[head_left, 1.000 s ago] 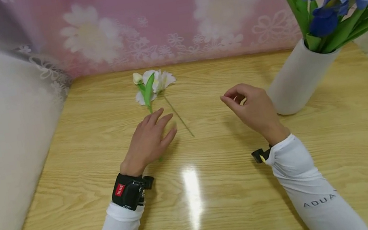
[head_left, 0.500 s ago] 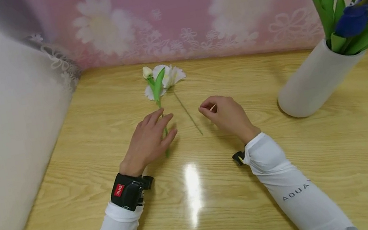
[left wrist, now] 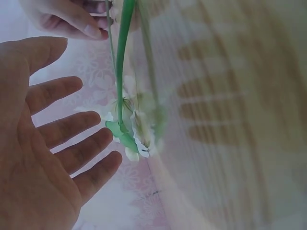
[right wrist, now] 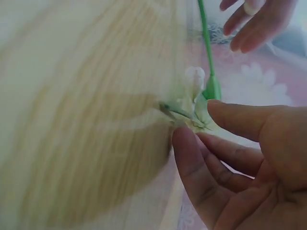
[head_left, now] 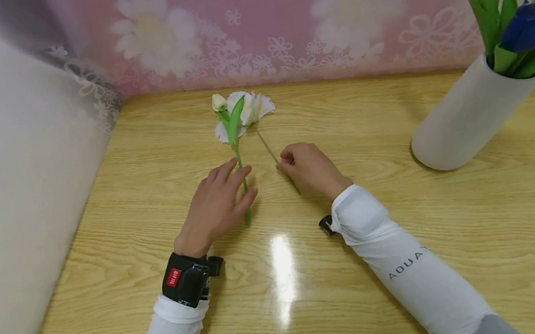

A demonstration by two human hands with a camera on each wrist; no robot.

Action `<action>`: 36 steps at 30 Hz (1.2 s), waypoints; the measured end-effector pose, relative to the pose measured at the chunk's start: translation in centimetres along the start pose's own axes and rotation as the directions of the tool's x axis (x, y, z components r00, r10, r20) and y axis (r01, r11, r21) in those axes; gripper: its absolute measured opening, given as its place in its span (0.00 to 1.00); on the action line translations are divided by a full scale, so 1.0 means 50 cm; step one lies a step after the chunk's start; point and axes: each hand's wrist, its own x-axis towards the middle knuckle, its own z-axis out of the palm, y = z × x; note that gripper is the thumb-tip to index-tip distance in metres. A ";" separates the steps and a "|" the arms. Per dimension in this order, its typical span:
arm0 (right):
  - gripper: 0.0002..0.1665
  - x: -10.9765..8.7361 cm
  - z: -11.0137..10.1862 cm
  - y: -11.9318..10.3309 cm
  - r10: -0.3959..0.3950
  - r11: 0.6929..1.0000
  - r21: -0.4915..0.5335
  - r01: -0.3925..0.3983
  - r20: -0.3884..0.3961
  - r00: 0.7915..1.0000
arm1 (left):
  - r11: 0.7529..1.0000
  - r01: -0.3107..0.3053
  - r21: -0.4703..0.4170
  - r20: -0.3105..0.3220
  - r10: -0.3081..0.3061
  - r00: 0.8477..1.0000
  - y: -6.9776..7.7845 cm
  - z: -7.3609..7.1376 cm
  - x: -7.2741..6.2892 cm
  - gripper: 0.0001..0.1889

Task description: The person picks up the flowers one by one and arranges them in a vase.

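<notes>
A white tulip point(head_left: 219, 102) with a green leaf lies on the table, its stem running toward me beneath my left hand point(head_left: 217, 202). That hand hovers palm down with fingers spread and holds nothing. Beside the tulip lies a white iris-like flower point(head_left: 258, 107) on a thin stem. My right hand point(head_left: 309, 168) is at this thin stem, thumb and forefinger on either side of it. A gap between thumb and fingertip shows in the right wrist view. In the left wrist view the tulip stem point(left wrist: 123, 52) passes beyond my open left fingers point(left wrist: 69, 129).
A tall white vase point(head_left: 467, 114) with blue tulips and irises point(head_left: 528, 28) stands at the right. A pink floral backdrop point(head_left: 273, 16) rises behind the wooden table point(head_left: 403, 298), and a pale wall point(head_left: 6, 177) borders its left side.
My right hand has moved left, away from the vase, to the stem of the white iris-like flower. My left hand has stayed in place; the head view has shifted slightly.
</notes>
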 end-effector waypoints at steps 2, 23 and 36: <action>0.14 0.004 0.001 -0.002 0.012 1.000 -0.012 -0.012 -0.003 1.000 | 1.000 0.000 -0.003 0.001 0.000 1.000 0.002 0.002 -0.001 0.24; 0.12 -0.012 -0.034 0.004 0.097 0.995 0.034 -0.093 -0.112 0.989 | 1.000 -0.031 -0.003 -0.025 0.031 0.999 0.026 0.002 0.001 0.24; 0.11 -0.062 -0.082 -0.002 0.025 0.998 0.061 -0.003 -0.365 0.931 | 0.999 -0.047 0.000 -0.031 0.047 0.998 0.034 -0.006 0.002 0.23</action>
